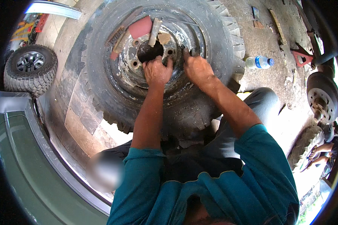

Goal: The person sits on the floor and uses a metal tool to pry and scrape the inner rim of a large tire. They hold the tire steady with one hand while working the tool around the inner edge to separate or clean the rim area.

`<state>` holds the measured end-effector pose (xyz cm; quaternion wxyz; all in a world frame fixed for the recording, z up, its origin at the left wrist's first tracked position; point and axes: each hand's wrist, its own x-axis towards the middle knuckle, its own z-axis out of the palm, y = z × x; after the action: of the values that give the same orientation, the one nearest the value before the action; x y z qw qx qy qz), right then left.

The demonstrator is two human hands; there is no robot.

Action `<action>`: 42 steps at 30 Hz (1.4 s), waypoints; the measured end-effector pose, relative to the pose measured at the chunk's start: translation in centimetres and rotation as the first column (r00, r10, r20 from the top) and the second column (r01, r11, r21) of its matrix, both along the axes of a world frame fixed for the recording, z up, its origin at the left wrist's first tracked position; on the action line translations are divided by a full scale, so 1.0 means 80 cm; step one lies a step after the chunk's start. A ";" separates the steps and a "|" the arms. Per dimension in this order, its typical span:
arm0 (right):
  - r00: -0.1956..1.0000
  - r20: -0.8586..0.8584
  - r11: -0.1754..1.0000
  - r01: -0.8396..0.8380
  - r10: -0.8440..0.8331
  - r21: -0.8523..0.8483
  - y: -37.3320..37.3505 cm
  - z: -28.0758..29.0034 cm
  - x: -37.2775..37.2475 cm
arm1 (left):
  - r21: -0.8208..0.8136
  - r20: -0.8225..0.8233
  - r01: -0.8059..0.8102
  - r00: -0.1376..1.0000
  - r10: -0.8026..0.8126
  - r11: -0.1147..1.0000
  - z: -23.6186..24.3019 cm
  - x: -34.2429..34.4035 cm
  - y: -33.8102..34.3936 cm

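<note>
Large black rubber tyre (187,110) with worn, paint-flecked steel rim (125,73), lying flat, far centre. Left hand (158,71), fingers bent, at near edge of round centre hole (149,53); right hand (199,70), curled, at rim's right side. Cannot tell if either grips anything.

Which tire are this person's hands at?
The big middle tire: left hand and right hand are both at its metal wheel. The left tire and lower right tire are away from them.

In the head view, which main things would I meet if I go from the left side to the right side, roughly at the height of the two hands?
Small wheel, left hand, right hand, plastic bottle, round metal disc.
</note>
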<state>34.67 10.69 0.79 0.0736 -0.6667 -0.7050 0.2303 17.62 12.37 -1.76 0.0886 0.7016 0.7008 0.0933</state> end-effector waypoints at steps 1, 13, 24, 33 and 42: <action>1.000 -0.009 1.000 0.007 -0.007 -0.004 0.009 0.002 0.003 | -0.025 0.004 -0.008 1.000 0.008 1.000 0.003 0.002 0.004; 0.998 -0.021 0.999 -0.052 0.052 0.000 0.025 -0.021 0.012 | 0.000 0.026 0.016 1.000 -0.016 1.000 -0.002 0.001 0.000; 0.998 -0.005 0.995 -0.061 0.061 -0.079 0.016 0.017 0.006 | -0.031 0.049 0.010 0.999 -0.008 0.999 0.001 0.001 -0.002; 1.000 -0.020 1.000 -0.008 0.008 -0.002 0.035 -0.025 0.011 | -0.181 0.056 0.003 0.998 0.008 0.984 0.016 0.005 0.003; 0.998 0.038 0.997 -0.043 0.046 -0.067 0.018 -0.018 -0.003 | -0.111 0.030 0.017 0.999 -0.014 0.994 0.004 0.001 -0.005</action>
<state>34.47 12.12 -0.64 0.0324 -0.6574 -0.7129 0.2420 17.73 11.98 -1.46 0.1385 0.6996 0.6981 0.0638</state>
